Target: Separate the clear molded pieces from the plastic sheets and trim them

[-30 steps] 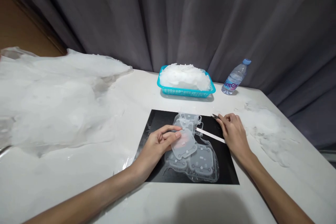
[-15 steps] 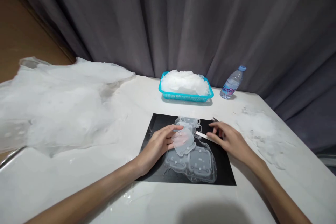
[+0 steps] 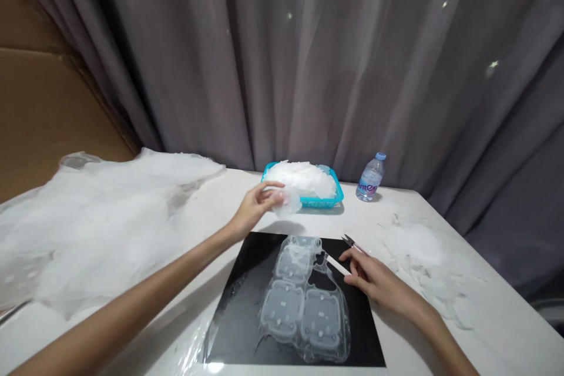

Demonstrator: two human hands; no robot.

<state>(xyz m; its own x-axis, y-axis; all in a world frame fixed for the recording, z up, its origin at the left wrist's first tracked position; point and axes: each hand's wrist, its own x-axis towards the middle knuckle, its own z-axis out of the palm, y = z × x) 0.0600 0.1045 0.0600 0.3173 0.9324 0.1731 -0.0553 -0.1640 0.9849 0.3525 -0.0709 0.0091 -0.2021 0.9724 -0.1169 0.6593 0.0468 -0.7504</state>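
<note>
Left hand (image 3: 255, 205) pinches clear piece (image 3: 287, 202) by its edge; likely light, floppy, slick. Right hand (image 3: 374, 283) lies slack, empty, on mat (image 3: 247, 305).

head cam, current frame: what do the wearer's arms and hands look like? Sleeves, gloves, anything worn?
No gloves on the left hand or the right hand. I can make out no ring, watch or wristband on either. The left forearm and the right forearm are uncovered up to the frame edge, and no sleeve cuff comes into view. No tape or markings visible.
</note>
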